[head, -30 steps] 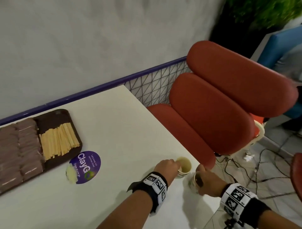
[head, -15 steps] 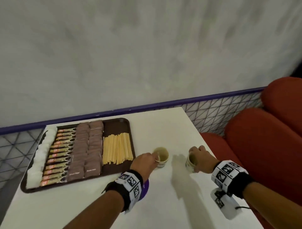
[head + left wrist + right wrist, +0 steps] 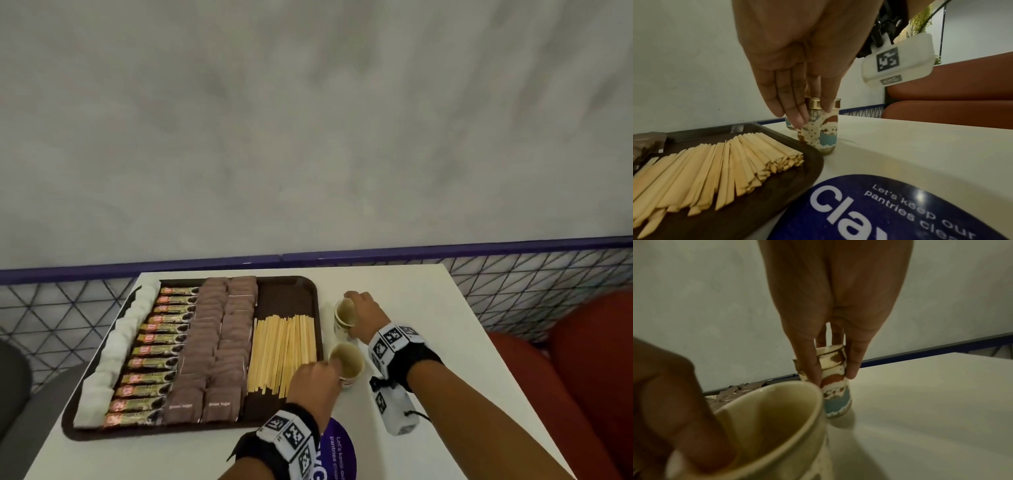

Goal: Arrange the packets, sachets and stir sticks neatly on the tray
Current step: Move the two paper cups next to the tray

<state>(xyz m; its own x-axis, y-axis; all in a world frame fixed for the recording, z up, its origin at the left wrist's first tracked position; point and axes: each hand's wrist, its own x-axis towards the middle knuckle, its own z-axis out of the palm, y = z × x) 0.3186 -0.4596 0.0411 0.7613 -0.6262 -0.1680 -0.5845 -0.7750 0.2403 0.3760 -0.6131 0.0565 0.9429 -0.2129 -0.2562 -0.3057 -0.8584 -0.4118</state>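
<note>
A brown tray (image 3: 287,298) holds neat rows: white sachets (image 3: 116,346) at the left, gold stick packets (image 3: 157,349), two columns of brown sugar packets (image 3: 219,342), and wooden stir sticks (image 3: 282,353) at the right. Just off the tray's right edge, two patterned paper cups stand on the white table. My left hand (image 3: 329,368) pinches the near cup (image 3: 347,363) by its rim, fingers (image 3: 795,116) on the cup (image 3: 822,134). My right hand (image 3: 356,308) grips the far cup (image 3: 344,313) from above, fingers (image 3: 809,366) round the cup (image 3: 835,391).
A round purple sticker (image 3: 337,455) lies on the table (image 3: 445,377) under my left wrist. Behind the table runs a wire mesh fence with a purple rail (image 3: 513,250) against a grey wall. A red padded seat (image 3: 582,377) stands to the right.
The head view has swung left, from the red seat to the tray. Both hands have carried their cups from the table's right edge to beside the tray, the right cup farther back.
</note>
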